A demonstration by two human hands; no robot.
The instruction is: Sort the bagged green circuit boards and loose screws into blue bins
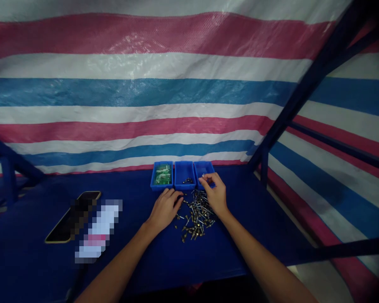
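A loose pile of small metal pieces (198, 212), thin silvery shanks with brass-coloured ends like screws or pins, lies on the blue tabletop (139, 261). My left hand (166, 207) rests at the pile's left edge, palm down, thumb and index finger apart, holding nothing visible. Above the pile's right side, my right hand (217, 194) pinches a small shiny metal piece, too small to make out fully, by the front of the right blue bin (204, 165). The middle blue bin (183, 167) contains a few dark metal pieces (187, 180).
The left blue bin (152, 181) holds green-and-clear small packets (163, 174). A phone (58, 229) and a blurred-out pale item (98, 231) lie at the left. A dark blue metal frame (290, 103) and striped sheeting (145, 92) surround the table.
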